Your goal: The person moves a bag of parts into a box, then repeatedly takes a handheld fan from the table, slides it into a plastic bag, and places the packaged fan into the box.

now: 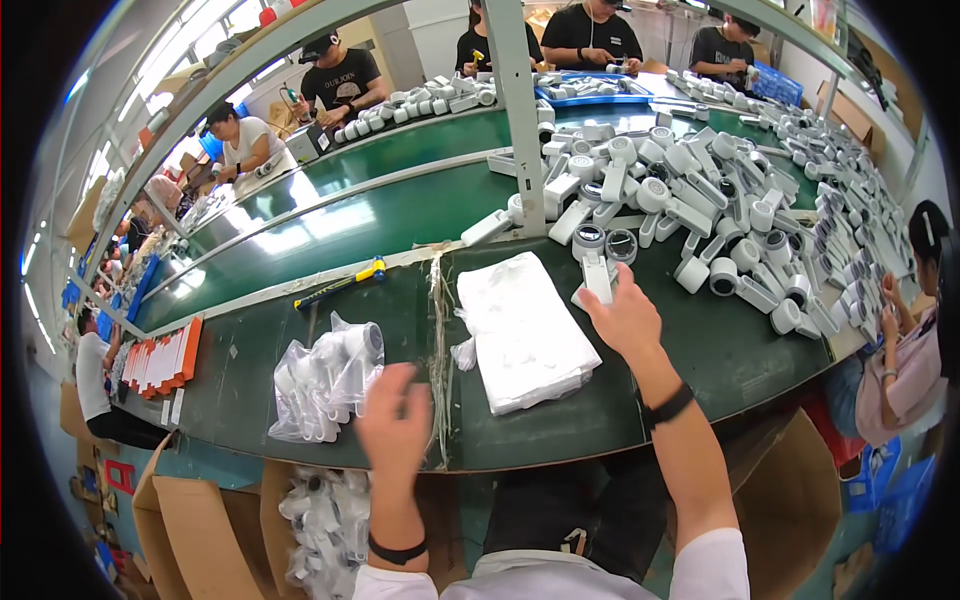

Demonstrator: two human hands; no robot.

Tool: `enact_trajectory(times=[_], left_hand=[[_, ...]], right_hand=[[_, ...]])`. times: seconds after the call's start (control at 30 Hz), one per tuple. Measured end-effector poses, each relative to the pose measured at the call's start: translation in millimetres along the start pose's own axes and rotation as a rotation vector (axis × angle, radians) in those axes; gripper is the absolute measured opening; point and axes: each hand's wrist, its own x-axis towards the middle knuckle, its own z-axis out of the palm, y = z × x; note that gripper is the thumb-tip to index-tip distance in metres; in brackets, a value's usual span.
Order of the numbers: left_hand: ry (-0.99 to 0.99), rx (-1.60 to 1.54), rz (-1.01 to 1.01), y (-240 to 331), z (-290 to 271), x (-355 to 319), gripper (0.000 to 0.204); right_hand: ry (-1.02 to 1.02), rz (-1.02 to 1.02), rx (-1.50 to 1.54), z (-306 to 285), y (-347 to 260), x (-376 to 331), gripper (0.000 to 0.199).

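My right hand (628, 318) reaches forward and closes on a white handheld device (596, 272) at the near edge of a large heap of the same white parts (720, 200). My left hand (395, 420) hovers open over the dark green bench (280, 390), fingers spread, holding nothing. It is just to the right of a pile of bagged white devices (325, 380). Between my hands lies a stack of white plastic bags (522, 335).
A yellow-and-blue tool (345, 283) lies at the far left of the bench. An open cardboard box (200, 530) with bagged devices (325, 525) stands below the bench. A metal post (517, 110) rises ahead. Several people work across the belt and at right.
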Motion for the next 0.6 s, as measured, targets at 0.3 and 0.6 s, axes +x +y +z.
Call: enact_trajectory(times=[0.3,0.6], left_hand=[[-0.534,0.109,0.332,32.4,93.1,4.4,0.017],[-0.434,-0.033,0.187,31.6,100.3,9.6,0.012]], right_hand=[[-0.194,0.300,0.650,9.0,16.0,11.5,0.075],[-0.469,0.334,1.636,-72.1,22.4,-82.9,0.058]])
